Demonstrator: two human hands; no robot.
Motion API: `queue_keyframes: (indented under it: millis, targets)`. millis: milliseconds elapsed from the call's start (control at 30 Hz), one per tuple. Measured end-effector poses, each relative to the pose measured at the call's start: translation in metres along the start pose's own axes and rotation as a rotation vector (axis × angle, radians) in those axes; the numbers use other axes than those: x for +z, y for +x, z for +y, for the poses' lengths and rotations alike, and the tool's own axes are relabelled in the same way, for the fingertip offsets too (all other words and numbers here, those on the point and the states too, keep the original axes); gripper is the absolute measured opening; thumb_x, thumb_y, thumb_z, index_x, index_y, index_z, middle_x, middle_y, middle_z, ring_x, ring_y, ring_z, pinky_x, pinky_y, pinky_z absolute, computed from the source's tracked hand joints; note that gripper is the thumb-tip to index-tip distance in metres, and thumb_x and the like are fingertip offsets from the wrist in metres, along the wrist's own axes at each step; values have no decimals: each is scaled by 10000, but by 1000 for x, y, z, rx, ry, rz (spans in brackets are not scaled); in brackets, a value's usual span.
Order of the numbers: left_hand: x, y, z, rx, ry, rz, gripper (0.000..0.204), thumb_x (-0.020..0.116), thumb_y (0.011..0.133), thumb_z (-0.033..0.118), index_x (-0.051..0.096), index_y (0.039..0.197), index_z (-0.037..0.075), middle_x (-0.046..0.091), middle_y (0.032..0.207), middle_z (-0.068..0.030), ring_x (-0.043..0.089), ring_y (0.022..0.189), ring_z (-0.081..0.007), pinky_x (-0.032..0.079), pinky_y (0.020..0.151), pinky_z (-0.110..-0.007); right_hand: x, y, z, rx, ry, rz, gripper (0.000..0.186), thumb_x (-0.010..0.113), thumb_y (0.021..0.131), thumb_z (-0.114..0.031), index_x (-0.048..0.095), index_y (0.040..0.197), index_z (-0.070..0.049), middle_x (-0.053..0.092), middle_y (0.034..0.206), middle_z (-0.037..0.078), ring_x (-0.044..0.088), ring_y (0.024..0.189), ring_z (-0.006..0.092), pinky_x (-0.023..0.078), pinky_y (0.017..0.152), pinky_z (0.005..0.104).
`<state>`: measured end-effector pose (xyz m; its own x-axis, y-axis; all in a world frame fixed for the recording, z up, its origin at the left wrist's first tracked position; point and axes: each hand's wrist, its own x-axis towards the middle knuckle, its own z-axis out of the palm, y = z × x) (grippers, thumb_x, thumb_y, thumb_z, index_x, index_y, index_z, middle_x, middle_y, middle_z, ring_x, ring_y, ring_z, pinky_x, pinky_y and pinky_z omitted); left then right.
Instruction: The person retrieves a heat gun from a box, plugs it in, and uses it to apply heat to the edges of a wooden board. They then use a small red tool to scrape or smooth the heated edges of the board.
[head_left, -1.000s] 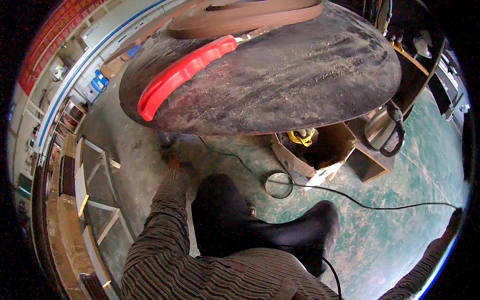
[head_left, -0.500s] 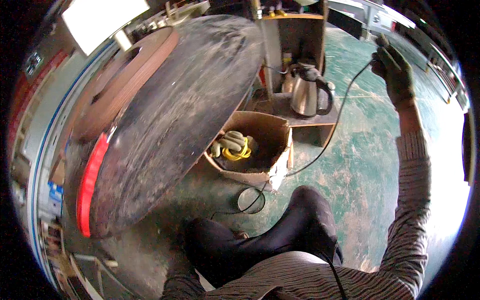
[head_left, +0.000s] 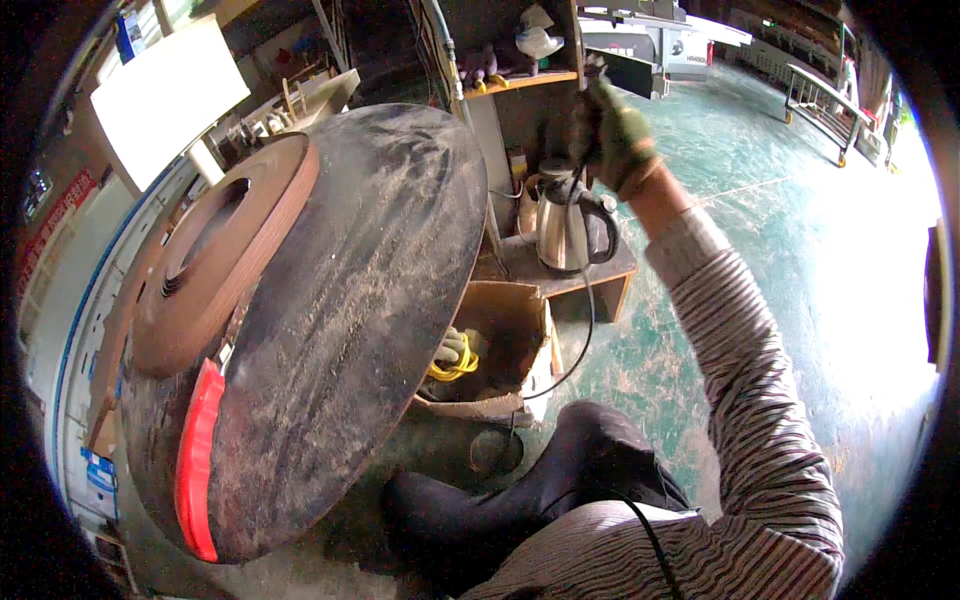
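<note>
My right hand (head_left: 615,135), in an olive glove, is raised in front of a wooden shelf unit (head_left: 516,79), fingers closed round the end of a black cable (head_left: 588,335), which hangs down past a steel kettle (head_left: 560,228) to the floor. My left hand is not in view. On my left is a dusty dark oval board (head_left: 365,290) carrying a brown coiled edge strip (head_left: 220,290) and a red-handled knife (head_left: 200,455). A cardboard box (head_left: 510,360) below holds yellow cord (head_left: 452,368) and pale gloves.
A dark round tin (head_left: 495,450) is on the green floor by my knee. At back right are a grey machine (head_left: 690,55) and a wheeled metal trolley (head_left: 820,105). A white panel (head_left: 170,95) stands at back left, with boards along the left side.
The view has swung rightward from the board to the shelf unit. My right hand came up with the cable and has moved inward, over the kettle. My left hand has left view.
</note>
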<state>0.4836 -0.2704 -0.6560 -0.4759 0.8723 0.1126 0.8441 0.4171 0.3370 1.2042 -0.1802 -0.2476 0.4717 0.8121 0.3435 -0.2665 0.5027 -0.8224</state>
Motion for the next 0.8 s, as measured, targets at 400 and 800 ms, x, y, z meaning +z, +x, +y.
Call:
queue_keyframes:
  millis: [400, 800]
  targets:
    - [-77, 48, 179, 434, -366, 159, 599, 695, 958, 157, 461, 1464, -61, 574, 1397, -192, 563, 1266, -268, 462, 1066, -393, -27, 8, 246, 454, -109, -222, 264, 743, 860, -361, 648, 921, -123, 572, 727, 1, 528, 615, 150, 414, 550, 280]
    - [18, 64, 540, 322, -1266, -222, 608, 707, 951, 116, 456, 1484, -33, 532, 1462, -195, 529, 1327, -269, 442, 1117, -389, -17, -61, 310, 512, 15, -144, 199, 625, 1026, -217, 677, 969, -34, 642, 736, 35, 583, 580, 132, 459, 516, 304]
